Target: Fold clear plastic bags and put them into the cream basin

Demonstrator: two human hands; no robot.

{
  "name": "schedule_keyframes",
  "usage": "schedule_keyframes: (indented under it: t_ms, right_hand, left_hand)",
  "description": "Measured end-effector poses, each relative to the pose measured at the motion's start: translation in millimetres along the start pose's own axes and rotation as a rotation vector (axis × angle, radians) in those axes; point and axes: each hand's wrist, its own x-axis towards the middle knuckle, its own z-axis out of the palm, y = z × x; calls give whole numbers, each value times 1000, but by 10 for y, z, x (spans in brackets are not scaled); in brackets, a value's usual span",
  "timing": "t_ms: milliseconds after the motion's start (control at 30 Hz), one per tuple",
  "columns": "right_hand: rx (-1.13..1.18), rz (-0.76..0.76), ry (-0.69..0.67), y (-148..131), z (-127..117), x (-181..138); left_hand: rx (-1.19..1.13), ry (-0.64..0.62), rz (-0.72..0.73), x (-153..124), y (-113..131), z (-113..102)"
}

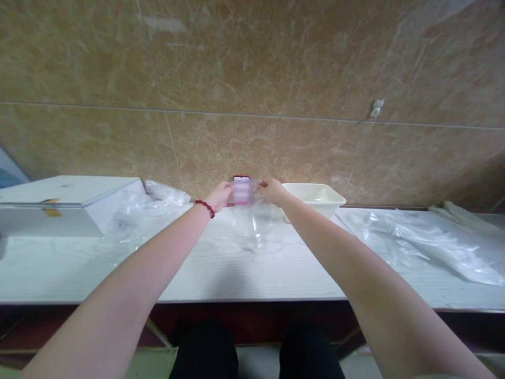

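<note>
Both hands are raised above the white table, close to the wall. My left hand (221, 196), with a dark red bead bracelet at the wrist, pinches one side of a clear plastic bag (256, 226). On the other side, the fingers of my right hand (270, 189) are closed on the same bag, which hangs down between them. A phone-like rectangle (241, 179) with a red edge and a pale pink face shows between the hands, partly behind the film. I cannot tell whether it touches the left fingers.
A cream plastic bin (315, 201) stands just right of my right hand. Clear bags (418, 237) are spread on the table's right side, and more film (138, 210) lies beside a white box (71, 205) at left. A brown marbled wall (252, 68) rises behind the table (236, 281).
</note>
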Motion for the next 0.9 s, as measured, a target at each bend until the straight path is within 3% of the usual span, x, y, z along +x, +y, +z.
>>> schedule_keyframes:
  t_ms: [100, 267, 500, 633, 800, 900]
  right_hand:
    - [-49, -112, 135, 52, 5, 50]
    - [-5, -274, 265, 125, -4, -16]
    - [10, -506, 241, 394, 158, -425]
    - [-28, -560, 130, 662, 428, -709]
    - [-150, -514, -18, 931, 812, -991]
    - [-205, -478, -113, 1008, 949, -1152]
  left_hand:
    - [13, 44, 113, 57, -33, -55]
    - [275, 83, 461, 95, -95, -191]
    - [621, 8, 875, -238, -372, -293]
    - [794, -108, 892, -537, -746, -261]
    - [886, -173, 742, -789, -1256, -180]
    - [910, -205, 655, -886, -1426, -157]
